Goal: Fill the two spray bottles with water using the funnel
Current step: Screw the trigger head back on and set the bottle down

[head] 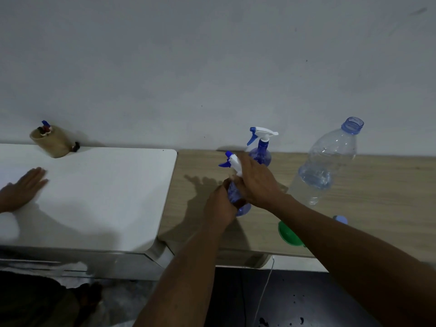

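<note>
On the wooden table (368,185) I hold a blue spray bottle (236,197) with a white and blue trigger head. My left hand (220,206) grips its body from the left. My right hand (257,180) is closed around its neck, just below the trigger head. A second blue spray bottle (260,154) with its trigger head on stands upright behind, near the wall. A large clear water bottle (328,161), uncapped and holding a little water, stands to the right. The green funnel (289,233) lies near the table's front edge, partly hidden by my right forearm.
A pale blue cap (341,219) lies beside the funnel. A white table (106,197) adjoins on the left, with a tan holder (53,141) of small items by the wall. Another person's hand (26,187) rests flat on it. A thin cable (264,293) hangs below.
</note>
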The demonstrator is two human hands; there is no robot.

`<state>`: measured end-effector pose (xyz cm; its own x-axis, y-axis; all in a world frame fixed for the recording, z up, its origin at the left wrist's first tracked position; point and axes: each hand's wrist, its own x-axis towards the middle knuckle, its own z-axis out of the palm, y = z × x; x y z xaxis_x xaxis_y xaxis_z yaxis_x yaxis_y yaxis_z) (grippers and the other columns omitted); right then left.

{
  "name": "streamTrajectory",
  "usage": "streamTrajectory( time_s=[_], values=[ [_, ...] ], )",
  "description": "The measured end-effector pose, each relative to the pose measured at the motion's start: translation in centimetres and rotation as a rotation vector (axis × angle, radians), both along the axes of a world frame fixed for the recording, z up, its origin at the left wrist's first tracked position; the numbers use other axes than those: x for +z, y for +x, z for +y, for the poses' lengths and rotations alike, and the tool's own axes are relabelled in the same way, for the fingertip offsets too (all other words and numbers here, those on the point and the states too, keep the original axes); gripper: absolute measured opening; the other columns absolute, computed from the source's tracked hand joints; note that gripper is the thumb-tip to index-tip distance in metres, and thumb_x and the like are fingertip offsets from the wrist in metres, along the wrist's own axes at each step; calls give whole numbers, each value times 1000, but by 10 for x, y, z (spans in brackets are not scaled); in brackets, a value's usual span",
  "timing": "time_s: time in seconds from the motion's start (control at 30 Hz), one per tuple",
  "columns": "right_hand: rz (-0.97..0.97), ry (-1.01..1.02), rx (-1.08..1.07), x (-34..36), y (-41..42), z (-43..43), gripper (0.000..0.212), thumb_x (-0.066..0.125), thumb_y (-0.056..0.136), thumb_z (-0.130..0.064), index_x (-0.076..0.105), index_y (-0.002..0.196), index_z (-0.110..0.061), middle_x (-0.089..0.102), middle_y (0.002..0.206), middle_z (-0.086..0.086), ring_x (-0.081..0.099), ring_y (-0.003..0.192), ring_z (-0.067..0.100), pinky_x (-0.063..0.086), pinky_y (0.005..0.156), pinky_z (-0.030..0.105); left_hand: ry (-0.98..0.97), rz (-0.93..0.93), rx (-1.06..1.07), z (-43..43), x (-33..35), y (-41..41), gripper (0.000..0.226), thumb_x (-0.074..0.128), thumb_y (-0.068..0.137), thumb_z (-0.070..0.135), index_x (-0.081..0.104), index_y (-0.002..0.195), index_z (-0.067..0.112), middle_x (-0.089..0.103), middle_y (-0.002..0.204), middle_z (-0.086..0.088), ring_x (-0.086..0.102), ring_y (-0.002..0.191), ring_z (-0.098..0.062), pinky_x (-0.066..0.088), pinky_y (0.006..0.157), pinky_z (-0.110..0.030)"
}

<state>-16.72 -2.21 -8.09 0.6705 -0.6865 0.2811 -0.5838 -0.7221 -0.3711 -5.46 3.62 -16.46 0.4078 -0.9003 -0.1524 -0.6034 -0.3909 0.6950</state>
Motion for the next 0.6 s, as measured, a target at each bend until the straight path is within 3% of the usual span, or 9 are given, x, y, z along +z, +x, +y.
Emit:
streamTrajectory(
  time_s=[0.07,0.13,0.23,0.33,0.43,0.5,0.6],
  values=[
    [14,-25,58,2,-3,-1,46,62,90,-26,46,129,-8,62,108,10,61,87,26,54,72,44,119,53,-63,-3,-5,1,43,68,88,33,51,127,26,60,113,7,57,105,-10,44,89,-29],
    [20,-6,68,4,-3,-3,43,63,90,-23,46,126,-9,61,108,10,61,88,26,52,75,44,102,69,-18,-3,1,-2,33,69,87,37,54,115,29,59,98,12,59,99,-12,45,87,-29],
    [54,-44,22,5,-4,-6,44,69,88,-30,50,122,-9,63,107,11,60,92,28,46,77,37,2,118,11,8,8,-4,38,71,86,29,56,121,24,58,103,11,60,102,-13,48,94,-34],
    [94,-149,51,3,-10,-9,45,70,84,-38,51,115,-12,61,103,7,56,89,25,45,76,38,49,114,6,7,5,-4,38,68,89,25,56,124,19,58,106,7,60,107,-19,44,92,-29],
    [59,-107,98,6,-12,-9,37,67,85,-28,51,114,-10,60,101,8,55,86,26,41,73,37,46,168,-5,1,7,-6,53,69,89,15,47,135,1,58,119,-11,54,118,-27,37,91,-22],
    [61,-81,85,6,-10,-10,40,69,87,-30,52,116,-9,62,104,10,57,88,26,40,75,36,38,148,-8,5,7,-6,53,71,89,22,49,134,6,57,120,-5,53,115,-20,39,97,-28],
    [89,-112,76,4,-12,-12,46,69,84,-40,51,117,-13,60,106,6,54,92,23,44,80,38,-24,123,-10,10,7,-5,47,71,87,25,53,130,15,59,113,4,57,110,-16,42,90,-29]
  ],
)
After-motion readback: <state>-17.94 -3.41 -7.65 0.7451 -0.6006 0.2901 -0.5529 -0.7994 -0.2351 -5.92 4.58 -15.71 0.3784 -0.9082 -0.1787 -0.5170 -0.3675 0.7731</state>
